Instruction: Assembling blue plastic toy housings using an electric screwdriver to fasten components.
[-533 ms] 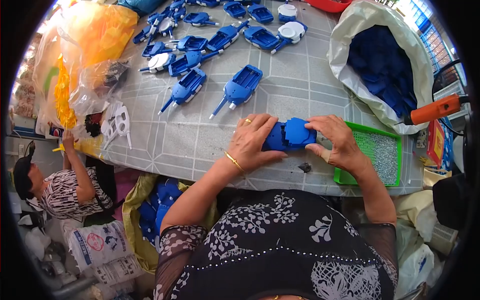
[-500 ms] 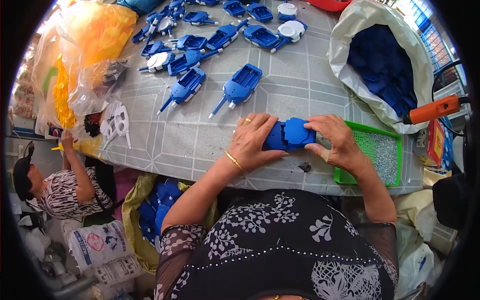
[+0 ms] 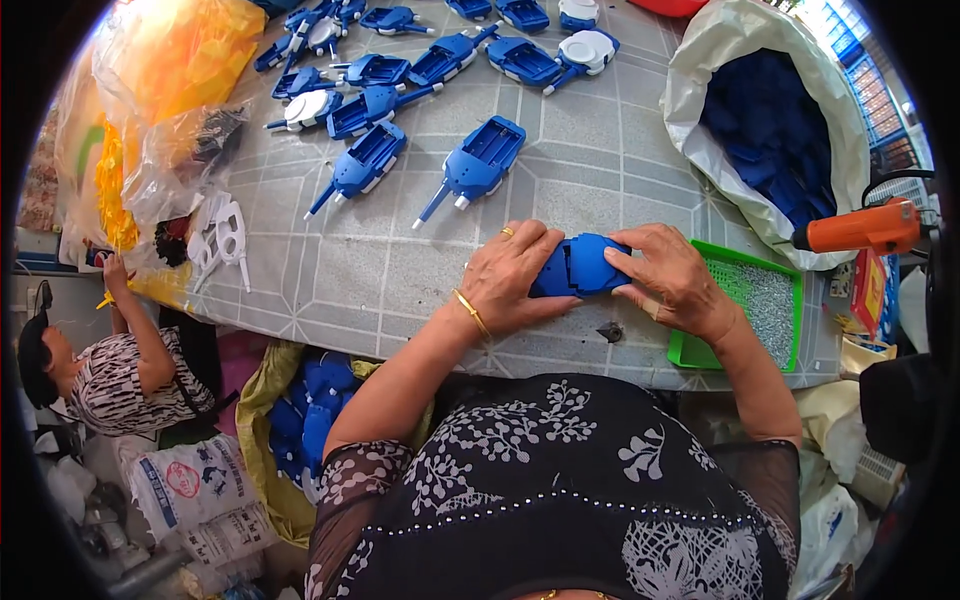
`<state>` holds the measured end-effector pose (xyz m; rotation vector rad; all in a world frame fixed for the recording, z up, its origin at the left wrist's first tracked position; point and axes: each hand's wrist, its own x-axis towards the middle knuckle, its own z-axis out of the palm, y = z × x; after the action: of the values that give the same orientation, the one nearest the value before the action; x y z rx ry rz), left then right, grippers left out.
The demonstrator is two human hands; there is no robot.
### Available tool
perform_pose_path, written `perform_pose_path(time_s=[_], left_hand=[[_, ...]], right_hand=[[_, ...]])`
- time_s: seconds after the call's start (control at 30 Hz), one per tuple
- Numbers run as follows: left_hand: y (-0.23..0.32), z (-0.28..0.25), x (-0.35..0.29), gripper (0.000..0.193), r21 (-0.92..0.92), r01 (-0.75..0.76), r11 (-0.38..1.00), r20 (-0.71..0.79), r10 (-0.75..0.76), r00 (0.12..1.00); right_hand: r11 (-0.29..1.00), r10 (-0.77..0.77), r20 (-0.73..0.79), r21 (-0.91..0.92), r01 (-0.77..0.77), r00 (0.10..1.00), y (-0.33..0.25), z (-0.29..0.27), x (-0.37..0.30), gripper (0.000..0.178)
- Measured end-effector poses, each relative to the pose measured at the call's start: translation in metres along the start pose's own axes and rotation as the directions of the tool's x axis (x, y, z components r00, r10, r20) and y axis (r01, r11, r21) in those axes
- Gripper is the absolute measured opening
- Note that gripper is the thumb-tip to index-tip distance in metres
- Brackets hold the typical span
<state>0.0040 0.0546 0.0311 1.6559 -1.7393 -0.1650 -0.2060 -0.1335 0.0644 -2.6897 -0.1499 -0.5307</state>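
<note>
The left hand and the right hand, fingers half curled, hold the blue part at its two ends, probably to keep it steady. The green tray sits right of centre, perhaps for easy reach. The blue part lies mid-frame, between both hands, touching each.

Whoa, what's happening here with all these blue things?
The person's left hand and right hand hold a blue plastic part with a dark gap across it, one at each end. Beside the right hand sits a bright green plastic tray of small silvery bits. Beyond, blue plastic pieces with long white-tipped stalks lie on the grey patterned tabletop. An open white sack at the right holds more blue parts.
</note>
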Motion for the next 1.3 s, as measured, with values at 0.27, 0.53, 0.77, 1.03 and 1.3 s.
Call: perform_pose_path(time_s=[0.27,0.53,0.77,1.03,1.3], left_hand=[[0.001,-0.001,0.001,0.073,-0.004,0.021,1.0,0.011,-0.021,1.0],[-0.001,0.0,0.002,0.072,-0.018,0.014,1.0,0.0,-0.014,1.0],[-0.003,0.001,-0.001,0.076,0.0,0.016,1.0,-0.009,-0.016,1.0],[-0.005,0.004,0.001,0.075,0.007,-0.004,1.0,0.006,0.004,1.0],[0.002,0.001,-0.002,0.078,0.109,0.023,0.994,0.053,-0.029,0.998]], right_hand=[[1.0,-0.011,-0.014,0.006,0.011,1.0,0.002,0.0,-0.001,0.064],[1.0,-0.007,0.02,0.025,0.007,1.0,0.001,-0.001,0.002,0.062],[1.0,-0.008,0.066,0.014,0.007,0.998,-0.003,-0.006,0.005,0.061],[1.0,0.006,0.086,-0.012,-0.005,0.996,-0.002,0.001,0.003,0.061],[0.994,0.055,0.108,-0.095,-0.045,0.993,-0.007,0.016,-0.001,0.063]])
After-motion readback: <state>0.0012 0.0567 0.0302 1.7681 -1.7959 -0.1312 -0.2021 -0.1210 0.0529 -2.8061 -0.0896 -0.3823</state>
